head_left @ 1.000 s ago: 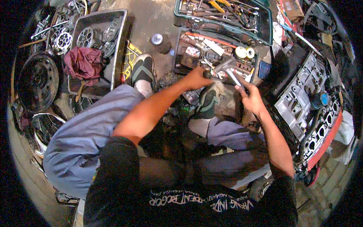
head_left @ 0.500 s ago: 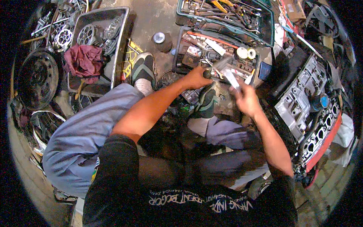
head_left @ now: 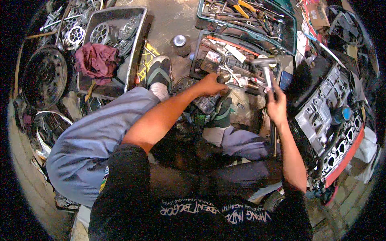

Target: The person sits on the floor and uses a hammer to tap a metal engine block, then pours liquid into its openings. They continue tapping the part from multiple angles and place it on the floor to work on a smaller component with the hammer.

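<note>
My right hand point(head_left: 277, 105) is wrapped around the handle of a hammer point(head_left: 264, 62), whose metal head points up and lies over the tool tray. Its long shaft runs down past my wrist. My left hand point(head_left: 210, 85) is closed on a short, dark, round-ended metal piece point(head_left: 222, 79), held upright near the tray's front edge; its lower part is hidden by my fingers. Just right of that hand lie a spanner point(head_left: 238, 80) and other metal tools in the dark tool tray point(head_left: 196, 66). Below my left hand sits a dark, greasy mechanical part point(head_left: 207, 105) between my shoes.
A green toolbox point(head_left: 294, 36) full of spanners and pliers stands behind the tray. To the right leans a cylinder head point(head_left: 319, 108). At left are a grey bin point(head_left: 138, 44) with a maroon cloth point(head_left: 96, 60) and a black wheel point(head_left: 45, 76). A can point(head_left: 179, 41) stands ahead.
The hammer, blurred and close to my left hand before, has been raised to the right, away from it. My left hand keeps its grip, and the whole view has shifted slightly.
</note>
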Available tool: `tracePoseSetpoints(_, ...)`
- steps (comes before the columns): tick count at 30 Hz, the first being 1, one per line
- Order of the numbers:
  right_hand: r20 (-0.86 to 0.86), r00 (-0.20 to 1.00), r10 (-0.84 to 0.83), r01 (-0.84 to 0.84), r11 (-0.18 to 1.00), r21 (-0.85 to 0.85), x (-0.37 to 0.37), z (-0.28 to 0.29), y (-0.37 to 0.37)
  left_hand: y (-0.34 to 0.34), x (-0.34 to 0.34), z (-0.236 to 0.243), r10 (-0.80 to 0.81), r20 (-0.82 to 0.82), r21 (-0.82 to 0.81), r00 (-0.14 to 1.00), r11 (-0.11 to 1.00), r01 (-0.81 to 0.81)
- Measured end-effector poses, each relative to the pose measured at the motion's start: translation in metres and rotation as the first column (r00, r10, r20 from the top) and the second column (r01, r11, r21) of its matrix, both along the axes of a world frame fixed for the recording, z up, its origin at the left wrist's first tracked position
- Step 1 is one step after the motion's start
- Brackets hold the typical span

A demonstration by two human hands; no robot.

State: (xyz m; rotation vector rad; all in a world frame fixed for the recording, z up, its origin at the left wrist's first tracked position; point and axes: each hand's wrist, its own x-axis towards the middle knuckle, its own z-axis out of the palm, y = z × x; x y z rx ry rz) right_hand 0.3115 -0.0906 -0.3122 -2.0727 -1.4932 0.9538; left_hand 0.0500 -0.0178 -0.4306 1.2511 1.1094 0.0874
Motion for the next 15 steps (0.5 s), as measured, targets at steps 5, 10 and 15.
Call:
tracePoseSetpoints(5, -0.112, 0.988, -0.106, 0.116, 0.989, 0.088, 0.008, 0.045, -0.007, 0.010, -0.011, 0.002, 0.334, 0.066, -0.044, 0.940, 0.942, -0.332)
tracePoseSetpoints(10, -0.044, 0.996, -0.077, 0.084, 0.983, 0.166, 0.010, 0.083, -0.032, 0.041, -0.008, 0.035, 0.576, 0.190, -0.031, 0.795, 0.813, -0.581)
tracePoseSetpoints(15, -0.089, 0.985, -0.146, 0.164, 0.952, 0.258, 0.007, 0.107, -0.058, 0.064, -0.011, 0.083, 0.608, 0.371, -0.018, 0.702, 0.760, -0.649)
